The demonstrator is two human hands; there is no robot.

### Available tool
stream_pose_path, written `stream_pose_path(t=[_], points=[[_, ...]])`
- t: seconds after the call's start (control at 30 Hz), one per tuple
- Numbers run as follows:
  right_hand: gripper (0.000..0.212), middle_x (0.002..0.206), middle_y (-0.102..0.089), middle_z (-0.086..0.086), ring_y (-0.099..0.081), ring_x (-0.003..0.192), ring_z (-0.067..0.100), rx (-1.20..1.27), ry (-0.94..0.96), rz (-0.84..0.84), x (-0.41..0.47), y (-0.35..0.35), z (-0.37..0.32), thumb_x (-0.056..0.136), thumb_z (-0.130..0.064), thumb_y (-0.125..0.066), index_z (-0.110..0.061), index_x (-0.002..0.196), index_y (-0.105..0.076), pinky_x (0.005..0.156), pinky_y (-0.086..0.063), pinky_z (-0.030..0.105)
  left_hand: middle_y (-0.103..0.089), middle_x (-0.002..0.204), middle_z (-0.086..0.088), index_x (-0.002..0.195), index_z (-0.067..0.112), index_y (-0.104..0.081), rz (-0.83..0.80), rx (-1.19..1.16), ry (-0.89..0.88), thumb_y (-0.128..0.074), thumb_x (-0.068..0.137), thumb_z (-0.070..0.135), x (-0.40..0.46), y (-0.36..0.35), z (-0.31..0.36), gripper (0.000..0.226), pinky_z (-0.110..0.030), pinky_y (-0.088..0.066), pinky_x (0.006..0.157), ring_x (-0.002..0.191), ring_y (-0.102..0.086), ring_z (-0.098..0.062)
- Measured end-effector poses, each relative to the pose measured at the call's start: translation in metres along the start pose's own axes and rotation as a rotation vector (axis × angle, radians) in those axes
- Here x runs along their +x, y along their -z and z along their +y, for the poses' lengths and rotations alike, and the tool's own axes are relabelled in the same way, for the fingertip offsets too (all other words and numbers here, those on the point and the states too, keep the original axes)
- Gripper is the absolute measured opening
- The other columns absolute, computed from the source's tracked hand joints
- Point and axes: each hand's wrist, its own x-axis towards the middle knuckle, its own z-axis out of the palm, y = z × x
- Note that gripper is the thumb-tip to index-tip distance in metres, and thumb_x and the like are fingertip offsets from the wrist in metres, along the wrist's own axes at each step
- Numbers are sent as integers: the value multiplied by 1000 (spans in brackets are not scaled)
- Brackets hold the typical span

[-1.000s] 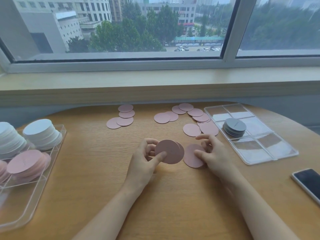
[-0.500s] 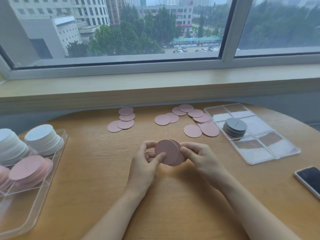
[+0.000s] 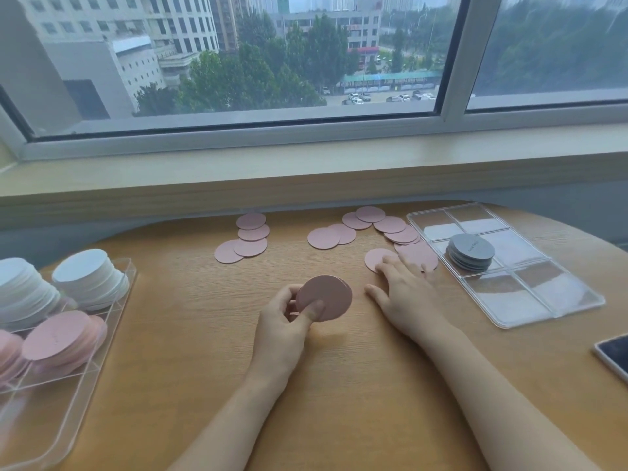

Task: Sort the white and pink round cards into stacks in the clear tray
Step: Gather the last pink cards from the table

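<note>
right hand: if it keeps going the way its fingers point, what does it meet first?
The right hand points away and slightly right; its fingers already lie on the loose pink cards. Past those, probably the divided clear tray holding the grey stack.

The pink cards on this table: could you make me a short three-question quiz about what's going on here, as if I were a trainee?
1. True or false: the left hand holds a small stack of pink cards.
2. What colour are the cards stacked on the divided lid at the right?
A. white
B. grey
C. pink
3. Fill in: the right hand lies flat, its fingers reaching onto loose pink cards on the ____.

Key
1. True: thumb in front, fingers behind.
2. B, grey.
3. table.
</note>
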Motion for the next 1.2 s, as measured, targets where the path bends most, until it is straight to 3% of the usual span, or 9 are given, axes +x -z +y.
stream_pose_path(t=[0.13,0.4,0.53,0.67,0.9,0.97,1.03,1.1,1.2], points=[[22,117,-61,-8,-52,116,19,113,120,136,-5,4,2,93,-37,-65,-23,109,-62,103,-28,34,-76,92,1,94,26,-71,15,-33,2,-76,91,17,1,1,-2,10,-28,-48,82,94,-66,-25],[15,86,-69,-4,-67,76,25,162,259,340,-11,3,-3,84,-14,-76,-19,97,-71,56,-52,36,-76,90,3,98,19,-70,-10,-45,-6,-74,92,14,-2,1,5,8,-16,-47,73,81,-64,-6],[9,78,-71,-4,-64,69,14,465,92,429,-17,11,-9,91,-9,-66,-17,92,-71,66,-51,31,-74,86,-2,97,12,-69,-48,-52,-19,-75,90,9,-4,1,6,10,-19,-48,66,71,-59,-7],[20,78,-72,-4,-69,75,13,1027,-28,273,-28,13,-19,94,-2,-61,-18,88,-70,70,-58,33,-75,85,-2,96,9,-68,-52,-70,-22,-77,86,5,-3,0,4,14,-20,-50,65,70,-62,-9],[13,89,-74,10,-70,81,21,1435,19,-78,-37,24,-37,97,1,-58,1,98,-71,70,-60,33,-78,92,-7,105,9,-64,-8,-101,-26,-78,86,5,-1,-2,2,24,-22,-52,64,76,-68,-11],[15,95,-77,5,-71,89,16,1342,78,-98,-35,27,-29,98,-5,-58,-3,101,-73,80,-56,27,-77,90,-7,105,8,-63,-9,-90,-29,-77,86,4,0,-2,3,24,-21,-51,63,73,-66,-10],[14,101,-76,-2,-69,100,14,895,166,73,-25,25,-9,98,-13,-61,-12,105,-74,90,-48,19,-77,88,-6,103,8,-62,-18,-78,-26,-78,86,3,-1,-2,3,24,-19,-50,61,69,-63,-9],[25,120,-70,1,-60,118,21,372,146,227,-12,18,14,96,-21,-64,-16,120,-69,105,-38,27,-76,88,-5,103,8,-62,-18,-77,-18,-77,86,3,-1,-2,4,23,-18,-50,61,66,-61,-8],[53,152,-44,3,-33,145,22,107,-118,142,-2,11,34,98,-38,-56,-16,146,-46,122,-9,44,-76,89,-7,103,9,-62,-15,-81,-15,-78,86,3,-1,-2,3,24,-19,-50,61,68,-62,-9]])
